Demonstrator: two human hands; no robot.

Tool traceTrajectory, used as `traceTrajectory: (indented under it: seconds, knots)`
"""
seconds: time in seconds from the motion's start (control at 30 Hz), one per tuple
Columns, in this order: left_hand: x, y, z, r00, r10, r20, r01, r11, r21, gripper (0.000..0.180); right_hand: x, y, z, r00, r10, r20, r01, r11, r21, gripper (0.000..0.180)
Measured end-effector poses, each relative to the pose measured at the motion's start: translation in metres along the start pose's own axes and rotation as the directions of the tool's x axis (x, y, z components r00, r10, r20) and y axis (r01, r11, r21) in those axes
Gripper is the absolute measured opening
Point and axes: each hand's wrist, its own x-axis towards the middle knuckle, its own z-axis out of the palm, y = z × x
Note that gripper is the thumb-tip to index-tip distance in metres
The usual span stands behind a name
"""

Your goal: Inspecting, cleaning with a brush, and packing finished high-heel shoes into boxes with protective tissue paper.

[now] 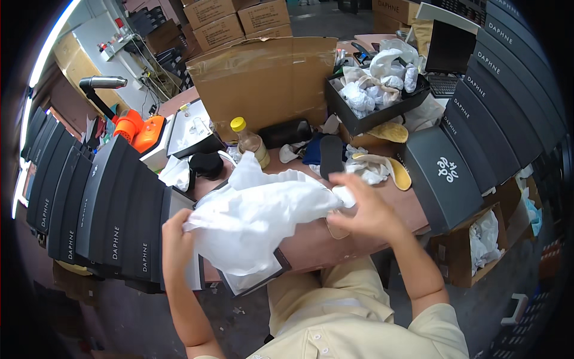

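The left hand (176,236) gripped the lower left edge of a large crumpled sheet of white tissue paper (254,218), and the right hand (365,209) pinched its right end, so the sheet hung stretched between them above the near edge of the reddish-brown bench (311,242). Beneath the paper lay an open dark shoe box (263,278), its corner jutting past the bench edge. Little bare room remained: a curved row of dark grey shoe boxes (101,203) stood on end along the left, and a second row of black boxes (478,113) hemmed in the right. Mid-bench lay a black insole (330,157) and a clear bottle with a yellow cap (250,140). Beyond these, a black tray of wadded white paper (373,96) sat beside a tall brown cardboard sheet (263,78). Brown cartons (236,21) were stacked furthest back.
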Motion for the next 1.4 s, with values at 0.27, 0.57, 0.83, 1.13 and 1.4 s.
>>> traceTrajectory:
  seconds: [0.27, 0.57, 0.83, 1.13, 1.4]
  knots:
    - [0.081, 0.078, -0.056, 0.830, 0.100, -0.549, -0.497, 0.580, -0.646, 0.023, -0.020, 0.034, 0.095, 0.874, 0.482, 0.054, -0.407, 0.788, -0.461, 0.077]
    - [0.113, 0.165, 0.094, 0.842, 0.518, -0.151, -0.431, 0.814, 0.390, 0.014, -0.110, 0.003, -0.008, 0.946, 0.136, 0.294, -0.238, -0.323, 0.916, 0.053]
    - [0.117, 0.177, 0.110, 0.955, 0.214, 0.207, -0.277, 0.894, 0.354, 0.038, -0.131, -0.044, -0.003, 0.908, 0.032, 0.418, -0.253, -0.753, 0.608, 0.054]
    - [0.040, 0.203, 0.050, 0.849, 0.411, 0.331, -0.454, 0.889, 0.063, 0.026, -0.085, -0.082, 0.016, 0.835, 0.067, 0.547, -0.397, -0.614, 0.682, 0.055]
    - [0.010, 0.191, 0.040, 0.674, 0.647, 0.357, -0.554, 0.762, -0.334, 0.028, -0.056, -0.102, 0.022, 0.999, -0.044, -0.028, 0.028, 0.904, -0.426, 0.039]
